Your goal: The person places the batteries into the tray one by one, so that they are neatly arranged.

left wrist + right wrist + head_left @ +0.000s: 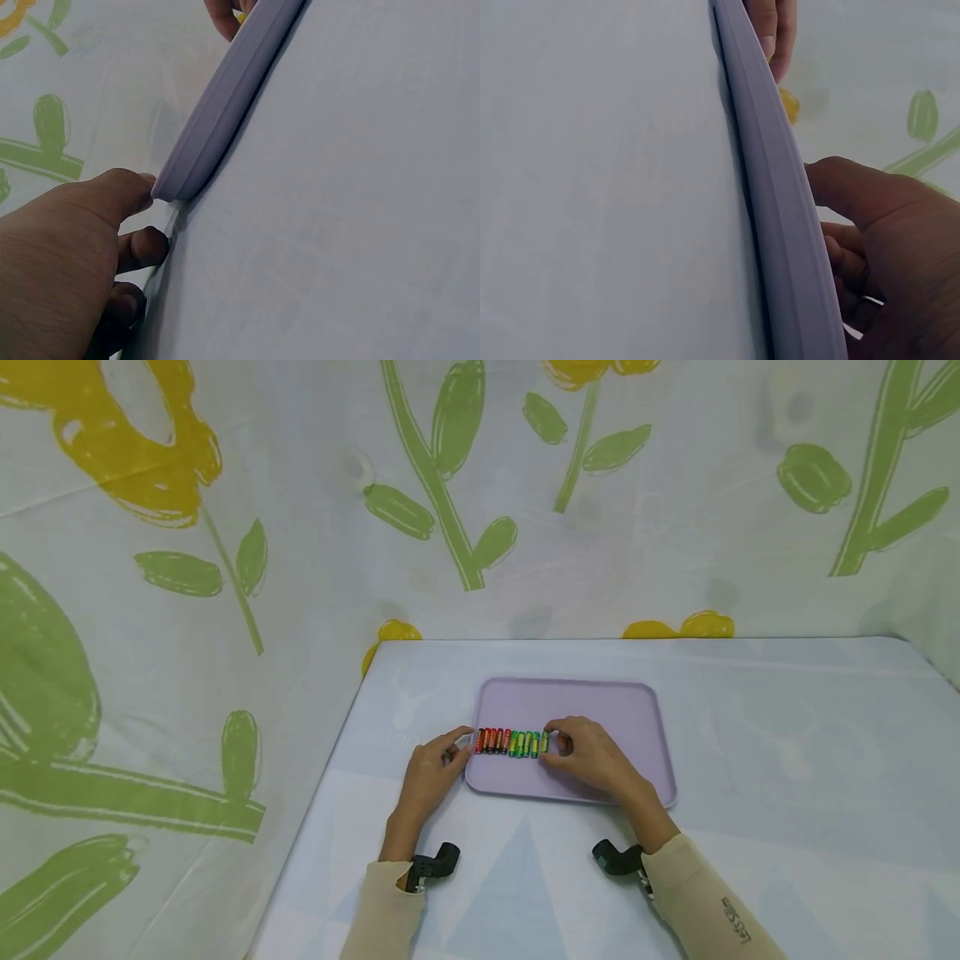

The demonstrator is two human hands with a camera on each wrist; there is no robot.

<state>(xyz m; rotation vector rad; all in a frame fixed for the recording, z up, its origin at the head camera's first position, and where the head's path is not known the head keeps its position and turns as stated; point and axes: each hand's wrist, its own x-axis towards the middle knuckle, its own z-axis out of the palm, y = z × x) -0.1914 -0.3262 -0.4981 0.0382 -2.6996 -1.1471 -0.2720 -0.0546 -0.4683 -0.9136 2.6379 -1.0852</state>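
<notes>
A row of small batteries stands side by side on a lilac tray (600, 702): several red-and-black batteries (494, 741) at the left, several green batteries (523, 744) at the right. My right hand (588, 756) pinches the rightmost green battery (545, 742) between thumb and index finger, a small gap from its neighbours. At the tray's left rim is my left hand (431, 772), its fingers bent loosely near the leftmost red battery. In the left wrist view, the left thumb (127, 193) meets the tray's corner. The tray wall (780, 180) hides the batteries in the right wrist view.
The tray lies on a table with a pale patterned cloth (787, 760). Behind and to the left hangs a white curtain (300, 527) printed with green leaves and yellow flowers. Black camera mounts (433, 863) are strapped at both wrists.
</notes>
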